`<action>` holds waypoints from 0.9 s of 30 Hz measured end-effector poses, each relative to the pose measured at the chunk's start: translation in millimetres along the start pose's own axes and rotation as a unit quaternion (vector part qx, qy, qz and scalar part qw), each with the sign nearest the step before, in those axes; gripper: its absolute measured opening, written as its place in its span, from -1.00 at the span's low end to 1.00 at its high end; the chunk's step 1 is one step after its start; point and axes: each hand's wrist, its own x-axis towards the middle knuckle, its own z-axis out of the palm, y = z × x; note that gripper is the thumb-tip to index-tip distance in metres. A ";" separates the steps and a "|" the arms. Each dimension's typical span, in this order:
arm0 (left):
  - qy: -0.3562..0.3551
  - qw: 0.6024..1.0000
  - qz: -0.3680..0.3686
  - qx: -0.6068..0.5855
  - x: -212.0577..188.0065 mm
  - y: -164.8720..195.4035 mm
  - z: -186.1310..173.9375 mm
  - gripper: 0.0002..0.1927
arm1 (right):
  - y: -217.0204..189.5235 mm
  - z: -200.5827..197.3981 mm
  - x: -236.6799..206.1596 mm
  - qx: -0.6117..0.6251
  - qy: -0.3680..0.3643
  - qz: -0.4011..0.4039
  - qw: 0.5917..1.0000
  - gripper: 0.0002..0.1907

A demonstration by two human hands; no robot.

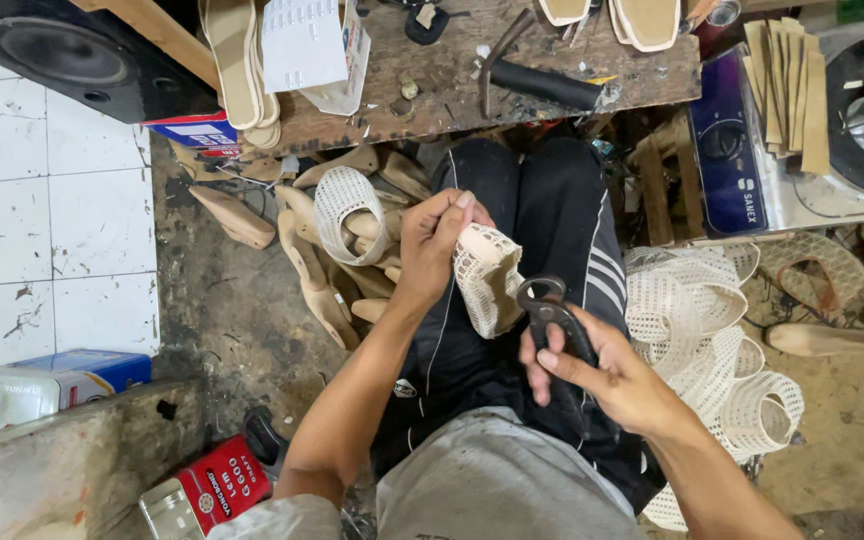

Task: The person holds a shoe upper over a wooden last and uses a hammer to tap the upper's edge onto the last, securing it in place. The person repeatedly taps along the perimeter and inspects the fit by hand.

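Note:
My left hand point(434, 245) grips the top of a cream mesh shoe upper point(487, 280) that rests on my lap over black trousers. My right hand point(607, 375) holds dark metal lasting pincers point(547, 305), with their round jaws against the lower right edge of the upper. Both hands are closed on what they hold. The inside of the upper is hidden from view.
A pile of cream mesh uppers point(697, 330) lies on the floor to my right. Wooden shoe lasts point(322, 270) lie heaped to my left, one with mesh on it. A worn wooden bench point(472, 70) with a hammer and soles stands ahead. A red tin point(217, 485) sits lower left.

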 end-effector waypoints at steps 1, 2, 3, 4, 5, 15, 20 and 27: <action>-0.001 1.000 0.014 0.013 -3.1 0.8 0.8 -0.64 | -4.0 1.7 1.0 -0.023 -0.020 -0.013 0.999 -0.88; 0.008 1.000 0.002 0.003 -6.4 2.2 2.4 -0.63 | -8.7 3.7 1.9 -0.046 -0.041 -0.025 0.998 -0.88; 0.018 1.000 -0.010 -0.008 -10.1 4.0 4.0 -0.62 | -13.4 6.8 3.4 -0.043 -0.040 -0.007 0.998 -0.87; 0.028 0.999 -0.020 -0.018 -12.6 6.1 5.6 -0.62 | -18.8 10.3 5.6 -0.042 -0.040 0.009 0.998 -0.85; 0.027 0.999 -0.015 -0.009 -14.7 8.2 7.5 -0.59 | -25.0 13.9 7.7 -0.041 -0.041 0.025 0.998 -0.82; 0.026 0.999 -0.043 0.003 -24.8 15.4 16.6 -0.48 | -85.9 13.7 4.1 -0.029 -0.063 0.157 0.985 -0.77; 0.066 0.997 -0.046 -0.018 -20.3 5.2 11.6 -0.46 | -49.1 33.9 9.2 -0.171 0.018 0.105 0.979 -0.78; 0.101 0.991 -0.069 -0.048 -12.3 -4.0 -2.7 -0.48 | -28.2 47.3 32.2 -0.182 0.033 -0.006 0.983 -0.77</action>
